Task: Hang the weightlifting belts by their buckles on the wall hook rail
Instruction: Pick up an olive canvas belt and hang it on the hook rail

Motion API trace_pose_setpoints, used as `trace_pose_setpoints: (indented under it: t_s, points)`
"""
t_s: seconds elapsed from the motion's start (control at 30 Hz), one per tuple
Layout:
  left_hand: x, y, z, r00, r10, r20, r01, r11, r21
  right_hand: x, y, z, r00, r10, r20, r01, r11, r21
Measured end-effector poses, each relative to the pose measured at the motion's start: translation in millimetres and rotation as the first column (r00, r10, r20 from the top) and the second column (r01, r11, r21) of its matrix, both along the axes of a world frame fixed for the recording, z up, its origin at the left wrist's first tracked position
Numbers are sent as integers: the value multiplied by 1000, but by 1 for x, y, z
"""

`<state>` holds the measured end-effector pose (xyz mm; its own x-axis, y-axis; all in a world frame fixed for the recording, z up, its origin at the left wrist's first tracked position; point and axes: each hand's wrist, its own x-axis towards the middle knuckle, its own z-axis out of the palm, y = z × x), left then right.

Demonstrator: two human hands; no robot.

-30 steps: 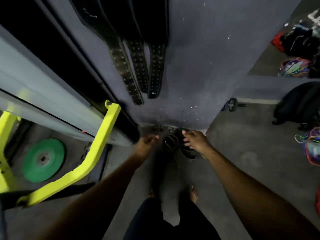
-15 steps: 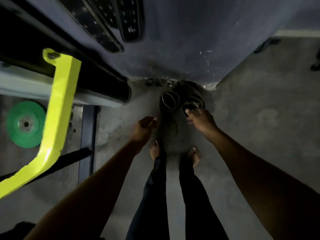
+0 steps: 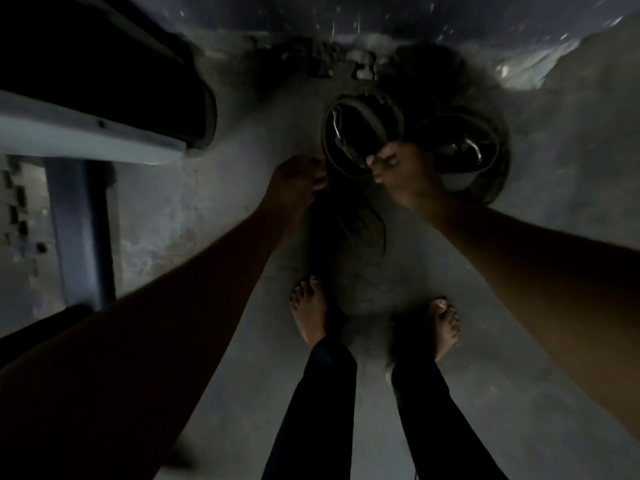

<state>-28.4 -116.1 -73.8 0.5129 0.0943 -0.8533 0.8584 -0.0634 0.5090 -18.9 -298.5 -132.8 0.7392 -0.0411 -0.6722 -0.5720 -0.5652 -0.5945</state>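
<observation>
2 coiled weightlifting belts lie on the concrete floor (image 3: 540,237) at the foot of the wall (image 3: 433,19), at about 12 o'clock from the person's bare feet. The left belt (image 3: 360,126) is rolled into a loop with a metal buckle (image 3: 336,128) glinting inside it at 9 o'clock; a loose strap end (image 3: 360,216) trails from it toward 6 o'clock. The right belt (image 3: 464,140) sits just beside it at 3 o'clock, also coiled, with bright metal (image 3: 474,150) showing within.

The right hand (image 3: 401,174) is down at the belts, its fingers (image 3: 382,159) curled onto the lower rim of the left belt between the 2 coils; the picture is blurred and dim, so whether it truly grips the rim cannot be told. The left hand (image 3: 299,181) hangs at 8 o'clock of the left belt, right beside its edge, fingers loosely bent; whether they touch the belt cannot be told.

The left foot (image 3: 308,313) and right foot (image 3: 445,327) stand apart on the floor below the belts. At 10 o'clock a pale beam (image 3: 86,133) of gym equipment crosses under a dark mass.
</observation>
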Motion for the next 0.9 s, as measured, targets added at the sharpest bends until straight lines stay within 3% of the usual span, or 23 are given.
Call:
trace_pose_setpoints:
  t_s: [0.07, 0.13, 0.27, 0.4, 0.53, 0.63, 0.73, 0.9]
  points:
    - [2, 1, -22, 1000, -19, -14, 19, 999, -31, 13, 9, -20, 995, 54, 84, -47, 996, -79]
    - [0, 5, -39, 999, -26, -24, 25, 999, -41, 23, 22, -42, 969, 217, 121, -191, 962, -195]
    - [-12, 19, -55, 998, -47, -29, 46, 999, -25, 30, 44, -67, 850, 527, 3, -478, 772, -420]
    - [-24, 35, -35, 997, 32, -69, -34, 999, -30, 26, 43, -46, 812, 583, -35, -513, 683, -520]
    - [-30, 33, 11, 994, 60, -93, -62, 998, -16, -4, 21, 11, 822, 570, -3, -500, 719, -483]
    - [-35, 17, 55, 999, -13, -50, 10, 999, -52, -31, 8, 73, 805, 592, 22, -518, 721, -460]
    - [-37, -3, 101, 999, -34, 12, 35, 999, -26, -58, 11, 142, 727, 665, 172, -449, 649, -614]
    - [-40, -21, 199, 996, -47, 72, 48, 999, -9, -93, 6, 251, 702, 583, 410, -291, 760, -581]
